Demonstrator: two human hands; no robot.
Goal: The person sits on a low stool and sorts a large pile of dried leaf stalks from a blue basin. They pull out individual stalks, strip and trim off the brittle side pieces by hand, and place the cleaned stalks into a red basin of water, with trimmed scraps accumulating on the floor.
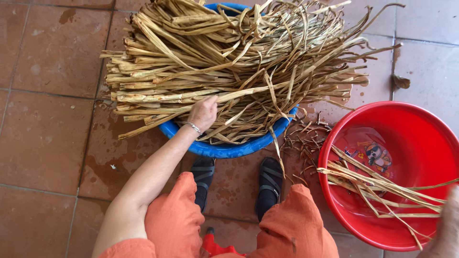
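Right hand (pixel 447 224), blurred at the frame edge, grip not discernible, hangs over the red basin (pixel 420 138) holding a few sorted strips (pixel 377 186). Left hand (pixel 203 112) closes around dried leaf strips (pixel 239 62) heaped across the blue basin (pixel 229 149), kept within reach.

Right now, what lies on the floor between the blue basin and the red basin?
Head view: small dry brown scraps litter the wet tiles between blue basin and red basin.

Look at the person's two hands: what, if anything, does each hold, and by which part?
The left hand reaches into the dried strips piled on the blue basin; whether its fingers grip one cannot be told. The right hand is blurred at the frame's edge: cannot tell.
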